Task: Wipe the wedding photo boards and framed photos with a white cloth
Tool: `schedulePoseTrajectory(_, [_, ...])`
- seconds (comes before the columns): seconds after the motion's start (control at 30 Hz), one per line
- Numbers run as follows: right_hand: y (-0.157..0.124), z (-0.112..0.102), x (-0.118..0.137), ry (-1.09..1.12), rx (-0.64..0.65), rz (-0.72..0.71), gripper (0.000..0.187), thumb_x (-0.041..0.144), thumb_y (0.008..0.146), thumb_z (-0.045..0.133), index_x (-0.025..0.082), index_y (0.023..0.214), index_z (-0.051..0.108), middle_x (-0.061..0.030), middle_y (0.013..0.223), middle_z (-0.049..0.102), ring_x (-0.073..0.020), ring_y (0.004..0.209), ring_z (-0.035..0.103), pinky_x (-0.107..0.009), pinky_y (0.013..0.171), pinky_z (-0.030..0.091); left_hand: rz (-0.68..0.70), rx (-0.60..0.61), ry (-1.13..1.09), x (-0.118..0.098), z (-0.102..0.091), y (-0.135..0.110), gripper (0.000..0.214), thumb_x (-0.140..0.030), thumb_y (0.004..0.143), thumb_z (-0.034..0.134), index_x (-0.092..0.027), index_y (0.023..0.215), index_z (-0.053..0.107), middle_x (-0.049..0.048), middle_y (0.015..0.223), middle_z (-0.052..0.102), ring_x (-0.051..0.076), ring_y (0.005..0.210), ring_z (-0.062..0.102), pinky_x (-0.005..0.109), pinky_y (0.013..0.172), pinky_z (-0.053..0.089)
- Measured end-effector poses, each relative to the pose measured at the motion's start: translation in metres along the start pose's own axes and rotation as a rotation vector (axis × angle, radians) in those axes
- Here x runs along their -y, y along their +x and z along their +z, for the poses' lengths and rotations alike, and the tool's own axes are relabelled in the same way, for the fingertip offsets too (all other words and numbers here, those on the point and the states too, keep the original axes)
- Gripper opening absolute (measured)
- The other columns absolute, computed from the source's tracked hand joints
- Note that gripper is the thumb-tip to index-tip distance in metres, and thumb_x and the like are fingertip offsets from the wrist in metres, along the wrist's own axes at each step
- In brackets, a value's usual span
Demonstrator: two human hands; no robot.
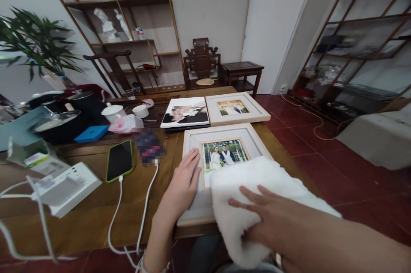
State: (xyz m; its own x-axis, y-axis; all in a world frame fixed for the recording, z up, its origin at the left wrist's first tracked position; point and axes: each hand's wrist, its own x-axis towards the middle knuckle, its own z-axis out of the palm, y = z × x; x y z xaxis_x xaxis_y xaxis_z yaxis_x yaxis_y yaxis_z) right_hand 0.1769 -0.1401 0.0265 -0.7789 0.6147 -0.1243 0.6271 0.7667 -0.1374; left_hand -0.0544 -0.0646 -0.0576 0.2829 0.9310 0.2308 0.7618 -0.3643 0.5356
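A pale wooden picture frame (195, 136) with a photo of a couple lies near the table's front edge. My left hand (184, 181) rests on its left border with the fingers stretched out, touching the rim. A fluffy white cloth (272, 172) covers the frame's lower right part and hangs past its right side. My right hand (257, 208) presses the cloth onto the frame. Its upper fingers are spread, while its lower part sinks into a fold of the cloth. The cloth hides the lower right corner of the photo.
Behind lie a second frame (260, 112) and a black-and-white photo panel (184, 112). To the left are a green-cased phone (119, 160) on a charging cable (115, 217), a white power strip (69, 185), a blue box (91, 133), a white teapot (113, 111) and a lidded pan (58, 125).
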Motion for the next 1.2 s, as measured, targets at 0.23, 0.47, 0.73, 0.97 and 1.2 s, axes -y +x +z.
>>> schedulePoseTrajectory(0.23, [0.038, 0.023, -0.023, -0.006, -0.027, 0.100, 0.052, 0.005, 0.070, 0.057, 0.019, 0.120, 0.061, -0.0126, 0.145, 0.040, -0.0385, 0.133, 0.030, -0.061, 0.102, 0.032, 0.006, -0.009, -0.005, 0.001, 0.001, 0.000, 0.043, -0.028, 0.094, 0.036, -0.016, 0.134, 0.047, 0.0105, 0.146, 0.041, 0.021, 0.137, 0.033, 0.044, 0.112, 0.029])
schedulePoseTrajectory(0.47, [0.072, 0.011, -0.096, -0.339, -0.248, 0.188, 0.068, -0.012, 0.067, 0.040, 0.018, 0.126, 0.054, -0.0113, 0.149, 0.033, -0.0385, 0.134, 0.029, -0.061, 0.098, 0.034, -0.012, 0.018, -0.011, -0.002, -0.002, -0.001, 0.045, -0.028, 0.094, 0.036, -0.013, 0.135, 0.045, 0.0114, 0.147, 0.039, 0.021, 0.138, 0.032, 0.044, 0.112, 0.029])
schedulePoseTrajectory(0.73, [0.092, 0.007, -0.098, -0.360, -0.164, 0.150, 0.066, -0.014, 0.066, 0.038, 0.017, 0.121, 0.058, -0.0092, 0.145, 0.040, -0.0414, 0.127, 0.036, -0.059, 0.092, 0.039, -0.007, 0.013, -0.003, 0.000, -0.002, 0.000, 0.044, -0.029, 0.094, 0.036, -0.013, 0.134, 0.046, 0.0122, 0.146, 0.041, 0.022, 0.137, 0.033, 0.045, 0.112, 0.030])
schedulePoseTrajectory(0.97, [0.041, 0.000, -0.038, -0.132, 0.074, 0.052, 0.047, -0.001, 0.067, 0.054, 0.016, 0.109, 0.065, -0.0128, 0.138, 0.048, -0.0416, 0.120, 0.045, -0.058, 0.090, 0.043, -0.019, 0.013, 0.013, 0.000, 0.000, -0.001, 0.045, -0.028, 0.094, 0.035, -0.011, 0.134, 0.046, 0.0115, 0.146, 0.040, 0.020, 0.137, 0.032, 0.042, 0.113, 0.028])
schedulePoseTrajectory(1.2, [0.013, 0.030, -0.008, -0.046, 0.119, 0.074, 0.031, 0.004, 0.071, 0.060, 0.028, 0.084, 0.074, -0.0038, 0.135, 0.052, -0.0496, 0.118, 0.046, -0.067, 0.081, 0.046, -0.011, 0.015, 0.012, 0.001, 0.000, 0.000, 0.045, -0.027, 0.094, 0.035, -0.010, 0.135, 0.045, 0.0123, 0.146, 0.040, 0.020, 0.137, 0.032, 0.042, 0.113, 0.027])
